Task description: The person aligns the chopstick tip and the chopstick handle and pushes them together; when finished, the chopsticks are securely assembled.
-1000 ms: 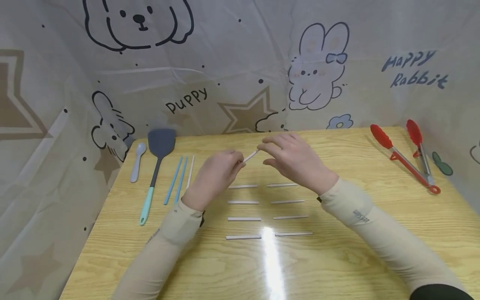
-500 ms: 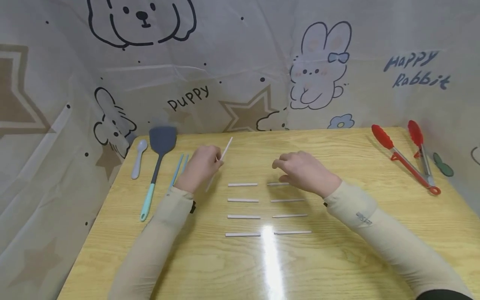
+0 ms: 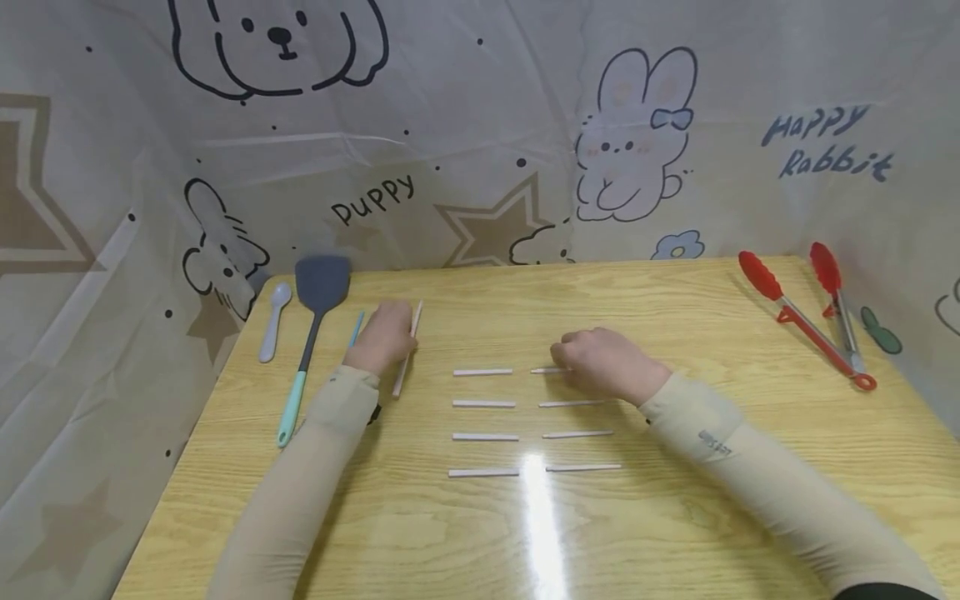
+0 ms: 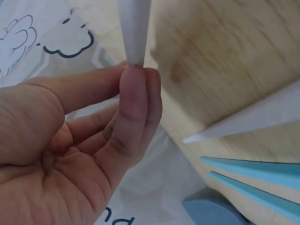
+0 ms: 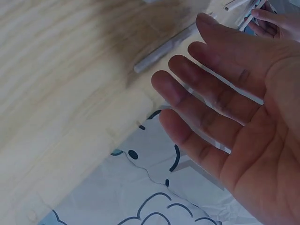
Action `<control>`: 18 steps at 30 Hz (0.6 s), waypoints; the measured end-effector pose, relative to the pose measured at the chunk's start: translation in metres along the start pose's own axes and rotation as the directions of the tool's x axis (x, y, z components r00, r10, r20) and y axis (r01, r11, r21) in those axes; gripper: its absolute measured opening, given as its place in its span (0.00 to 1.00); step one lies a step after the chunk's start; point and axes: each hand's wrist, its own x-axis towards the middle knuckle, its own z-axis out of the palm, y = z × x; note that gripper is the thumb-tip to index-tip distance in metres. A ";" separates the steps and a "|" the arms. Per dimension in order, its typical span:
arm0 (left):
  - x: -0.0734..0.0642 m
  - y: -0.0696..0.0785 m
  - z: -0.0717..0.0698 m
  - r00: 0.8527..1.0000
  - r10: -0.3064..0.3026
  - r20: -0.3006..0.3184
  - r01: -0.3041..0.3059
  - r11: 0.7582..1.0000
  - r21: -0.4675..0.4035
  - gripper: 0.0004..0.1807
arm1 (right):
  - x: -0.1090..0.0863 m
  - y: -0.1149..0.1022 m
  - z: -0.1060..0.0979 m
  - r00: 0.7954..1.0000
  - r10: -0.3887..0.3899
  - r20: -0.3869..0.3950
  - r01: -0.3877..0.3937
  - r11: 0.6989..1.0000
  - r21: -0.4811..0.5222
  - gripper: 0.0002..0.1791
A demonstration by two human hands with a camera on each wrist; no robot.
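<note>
Pinched between the thumb and fingers of my left hand [image 3: 384,337] is a long white chopstick [image 3: 401,379], slanting beside the hand in the head view. A second white chopstick [image 4: 253,115] and two blue chopsticks [image 4: 248,168] lie on the table near it in the left wrist view. My right hand [image 3: 603,358] hovers over the far end of the right-hand column, fingers loosely straight, with nothing in its grip. Below it lies a thin white stick [image 5: 164,49]; whether the thumb touches it I cannot tell. Short white sticks [image 3: 483,404] form two columns, several in each.
At the left of the wooden table [image 3: 420,533] lie a pale spoon [image 3: 275,325] and a dark spatula [image 3: 323,283] with a mint handle. Red-tipped tongs [image 3: 821,337] lie spread at the far right. A printed cloth [image 3: 480,108] stands along the back and sides.
The left hand has carried the white chopstick leftward to beside the blue chopsticks. The right hand has parted from the chopstick's end and come nearer, over the short sticks.
</note>
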 end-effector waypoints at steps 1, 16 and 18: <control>0.000 -0.001 0.001 1.000 -0.009 0.006 0.009 1.000 -0.003 0.08 | 0.000 0.000 0.001 1.000 -0.005 0.001 0.005 1.000 0.001 0.10; -0.002 -0.012 0.004 0.996 -0.091 0.022 0.091 0.996 0.018 0.18 | 0.003 0.000 0.009 1.000 -0.016 -0.025 0.016 1.000 0.005 0.10; -0.002 -0.013 0.003 0.995 -0.098 0.025 0.097 0.995 0.013 0.17 | 0.003 0.001 0.010 0.999 -0.018 -0.033 0.018 1.000 0.004 0.10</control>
